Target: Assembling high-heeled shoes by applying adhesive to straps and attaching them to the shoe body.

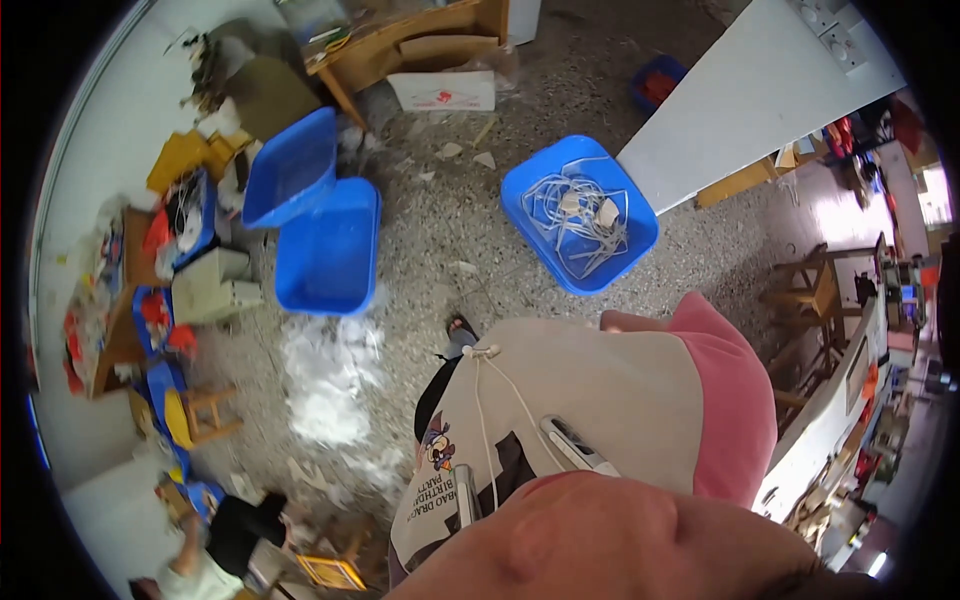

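Right hand: just a sliver of skin, I think the right hand (pixel 635 321), poking out past a pink sleeve (pixel 735 400) around the middle of the frame. Fingers are hidden, so can't tell if it's gripping anything.
Left hand: out of view, so no clue whether the two are together or apart.
Strip tub: blue tub (pixel 578 284), upper middle and a bit right, near that right hand and the closest thing to it.
Inside it: tangle of thin white strips (pixel 545 205) plus a couple of pale chunks (pixel 607 212).
Other tubs: two more blue ones upper left, a tilted tub (pixel 290 180) overlapping the top of a lower tub (pixel 325 255).
Floor stuff: fluffy white heap (pixel 330 385) left of center, sandalled foot (pixel 461 330) near the middle.
Up top: wooden desk (pixel 400 45) with a white carton (pixel 443 90) by it; big white panel (pixel 745 100) upper right.
Company: blurry person (pixel 245 530), lower left.
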